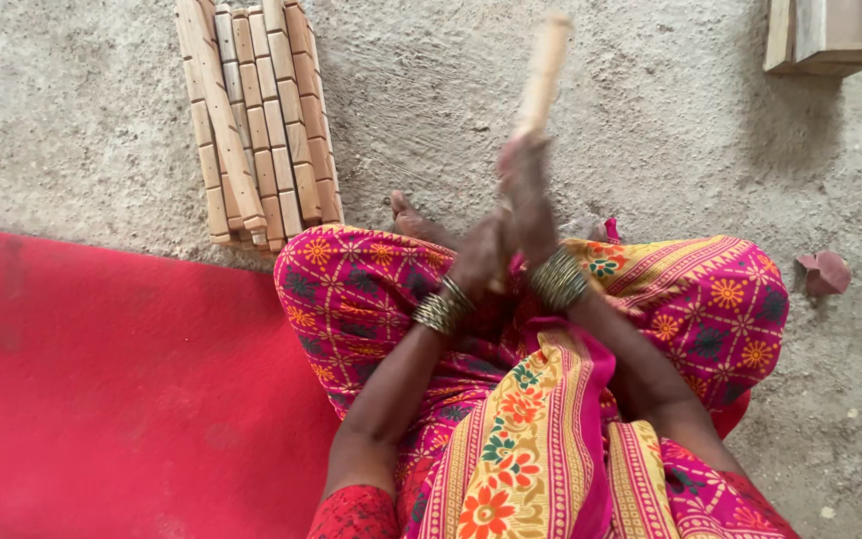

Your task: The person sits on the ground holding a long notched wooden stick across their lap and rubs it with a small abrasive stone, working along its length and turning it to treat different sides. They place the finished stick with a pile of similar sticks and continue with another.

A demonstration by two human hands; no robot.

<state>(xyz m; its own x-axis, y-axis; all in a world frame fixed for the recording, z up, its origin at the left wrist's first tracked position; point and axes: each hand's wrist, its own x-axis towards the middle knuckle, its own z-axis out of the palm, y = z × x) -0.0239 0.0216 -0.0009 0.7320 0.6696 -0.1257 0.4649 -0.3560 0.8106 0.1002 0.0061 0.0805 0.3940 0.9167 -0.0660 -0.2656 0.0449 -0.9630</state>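
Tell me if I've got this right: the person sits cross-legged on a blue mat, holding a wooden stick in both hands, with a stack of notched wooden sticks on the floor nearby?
Not quite: the head view shows the mat is red, not blue. The rest holds: both the left hand and right hand grip the wooden stick, and the stack of notched wooden sticks lies on the floor.

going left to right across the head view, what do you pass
red mat → stack of notched wooden sticks → left hand → right hand gripping a wooden stick → reddish stone chip → wooden box
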